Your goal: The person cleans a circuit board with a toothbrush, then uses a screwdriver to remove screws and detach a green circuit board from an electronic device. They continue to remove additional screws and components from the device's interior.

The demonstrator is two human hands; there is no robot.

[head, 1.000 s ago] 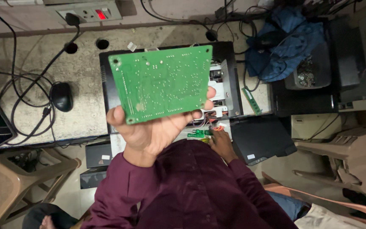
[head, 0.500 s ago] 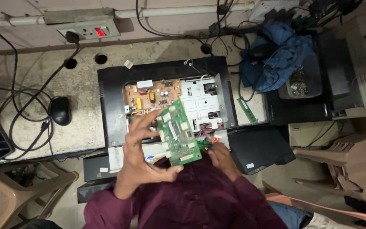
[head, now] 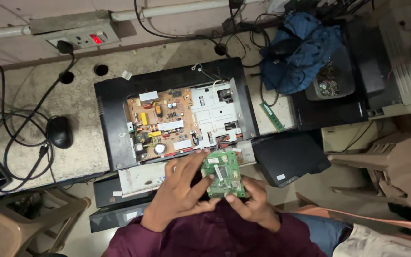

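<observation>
I held the small green circuit board (head: 223, 174) off the counter's (head: 34, 157) front edge, just below the opened black chassis (head: 115, 128). My left hand (head: 177, 195) had its fingers clamped on the board's left side, and my right hand (head: 253, 204) pinched its bottom edge. Such a light edge grip could have slipped, dropping the board to the floor, or my fingers could have pressed on its components.

an opened device casing (head: 177, 95) lies on the tabletop (head: 24, 109), its large circuit board (head: 160, 126) left of a metal plate (head: 212, 112) inside it. a mouse (head: 59, 132) sits left of the casing, a wall socket (head: 79, 38) behind it. a memory stick (head: 272, 116) lies right, a cloth (head: 298, 52) behind that. a small board (head: 223, 174) is nearest the viewer, between both hands.
</observation>
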